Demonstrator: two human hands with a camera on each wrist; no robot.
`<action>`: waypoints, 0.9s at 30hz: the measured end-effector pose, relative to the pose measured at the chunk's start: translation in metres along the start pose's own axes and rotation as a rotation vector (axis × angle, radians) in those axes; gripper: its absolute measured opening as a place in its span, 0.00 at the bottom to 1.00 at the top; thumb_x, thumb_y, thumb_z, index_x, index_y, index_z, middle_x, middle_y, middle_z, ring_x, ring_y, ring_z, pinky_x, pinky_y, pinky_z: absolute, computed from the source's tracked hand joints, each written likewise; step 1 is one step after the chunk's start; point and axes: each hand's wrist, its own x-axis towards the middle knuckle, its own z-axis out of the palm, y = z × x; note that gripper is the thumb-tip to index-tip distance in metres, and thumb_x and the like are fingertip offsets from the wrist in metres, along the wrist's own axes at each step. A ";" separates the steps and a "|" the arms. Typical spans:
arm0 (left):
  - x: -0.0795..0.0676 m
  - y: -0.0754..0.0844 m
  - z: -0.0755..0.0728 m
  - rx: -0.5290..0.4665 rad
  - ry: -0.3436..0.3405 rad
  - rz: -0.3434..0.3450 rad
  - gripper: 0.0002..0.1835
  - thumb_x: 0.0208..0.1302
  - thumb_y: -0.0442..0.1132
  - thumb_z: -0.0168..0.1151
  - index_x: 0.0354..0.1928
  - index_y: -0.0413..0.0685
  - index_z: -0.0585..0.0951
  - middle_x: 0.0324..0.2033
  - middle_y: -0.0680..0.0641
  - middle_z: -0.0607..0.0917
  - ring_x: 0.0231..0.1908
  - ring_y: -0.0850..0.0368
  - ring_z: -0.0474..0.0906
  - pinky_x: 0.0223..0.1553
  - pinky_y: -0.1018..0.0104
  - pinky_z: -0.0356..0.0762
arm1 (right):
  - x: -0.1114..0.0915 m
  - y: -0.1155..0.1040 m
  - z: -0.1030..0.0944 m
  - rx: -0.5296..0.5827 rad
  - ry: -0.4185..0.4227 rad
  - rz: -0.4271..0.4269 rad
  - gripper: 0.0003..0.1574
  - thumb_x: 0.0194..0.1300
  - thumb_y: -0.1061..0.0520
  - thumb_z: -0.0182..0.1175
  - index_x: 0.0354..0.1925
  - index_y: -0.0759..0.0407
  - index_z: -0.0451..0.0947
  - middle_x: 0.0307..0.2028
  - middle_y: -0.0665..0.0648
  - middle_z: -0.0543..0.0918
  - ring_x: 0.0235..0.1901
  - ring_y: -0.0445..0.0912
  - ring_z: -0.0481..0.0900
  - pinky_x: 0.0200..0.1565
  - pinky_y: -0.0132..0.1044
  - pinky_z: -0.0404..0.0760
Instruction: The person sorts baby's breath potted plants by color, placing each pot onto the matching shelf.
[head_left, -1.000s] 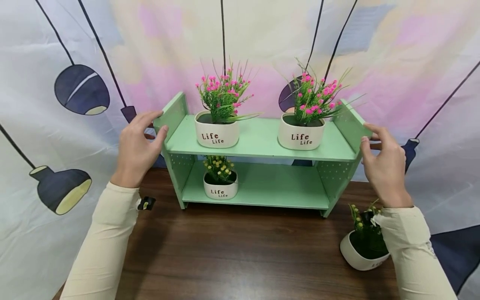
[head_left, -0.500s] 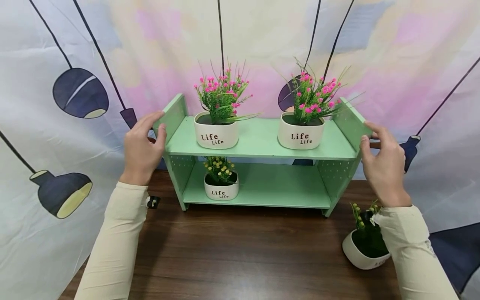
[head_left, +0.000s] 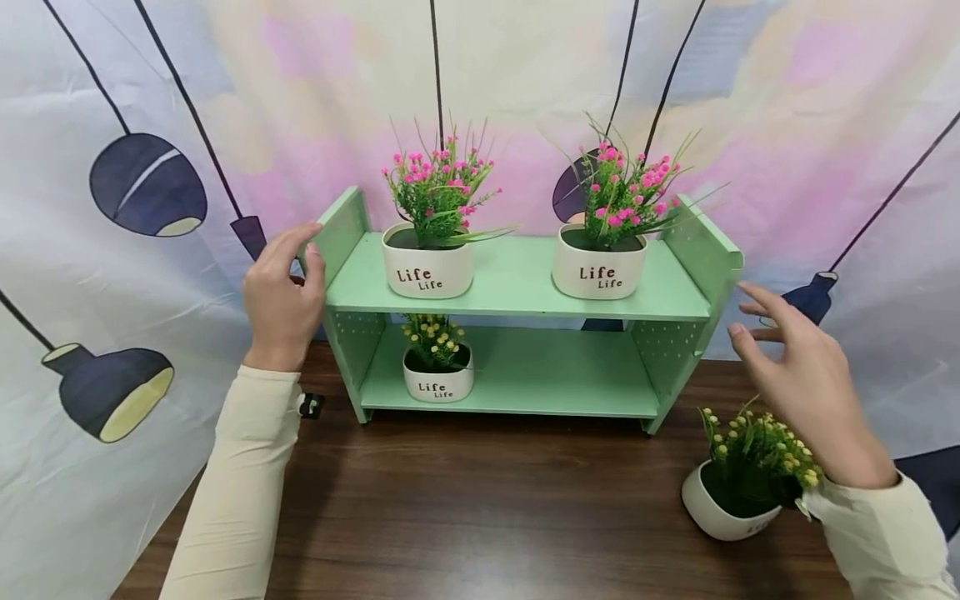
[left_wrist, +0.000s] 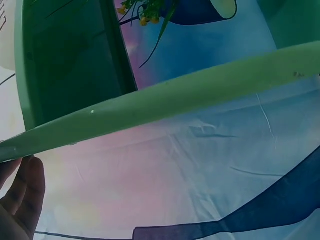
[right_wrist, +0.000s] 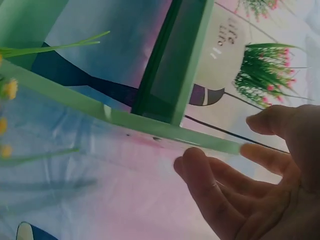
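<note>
In the head view my left hand [head_left: 283, 300] is at the left side panel of a green two-tier shelf [head_left: 510, 307], fingers at the panel's outer side. The left wrist view has its fingertips [left_wrist: 34, 175] against the panel's edge. My right hand [head_left: 810, 367] stands just off the right side panel, fingers spread and loosely bent around nothing. Two white "Life" pots, a left flowerpot [head_left: 429, 271] and a right flowerpot [head_left: 600, 271], hold pink flowers on the upper tier. A yellow-flowered pot [head_left: 438, 382] sits at the left of the lower tier.
Another yellow-flowered pot [head_left: 720, 508] stands on the dark wooden table [head_left: 480, 508] at the right, below my right hand and wrist. Behind the shelf hangs a pastel curtain [head_left: 525, 75] with printed lamps.
My right hand has left the shelf's right side panel and moved outward and down toward the viewer. My left hand stays by the left panel. The view has shifted slightly.
</note>
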 end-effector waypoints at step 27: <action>0.001 0.005 0.004 0.022 0.061 -0.033 0.14 0.74 0.33 0.60 0.55 0.46 0.90 0.54 0.47 0.90 0.55 0.44 0.87 0.53 0.40 0.81 | -0.114 0.141 0.005 0.184 0.186 0.073 0.22 0.78 0.73 0.53 0.51 0.49 0.84 0.45 0.27 0.80 0.39 0.13 0.68 0.35 0.11 0.69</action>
